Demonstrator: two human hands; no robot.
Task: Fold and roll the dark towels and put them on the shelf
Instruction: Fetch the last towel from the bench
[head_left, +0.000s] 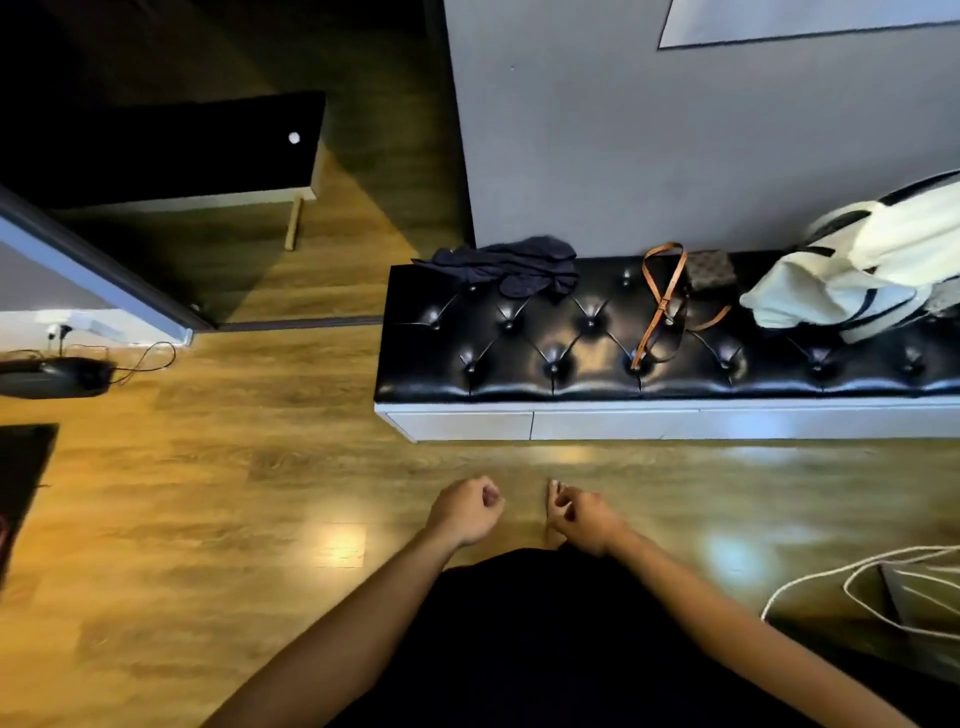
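A crumpled dark blue towel (511, 267) lies at the back left corner of a black tufted bench (571, 332), against the grey wall. My left hand (467, 509) hovers over the wooden floor in front of the bench, fingers curled into a loose fist with nothing in it. My right hand (579, 517) is just to its right, fingers loosely curled and holding nothing. Both hands are well short of the towel. No shelf is visible.
On the bench lie a brown-strapped patterned bag (709, 273) and a white garment with dark trim (852, 275). A white cord (852, 587) curls on the floor at the right. A dark cabinet (171, 150) stands far left, and a black device with a cable (57, 376) lies by the wall.
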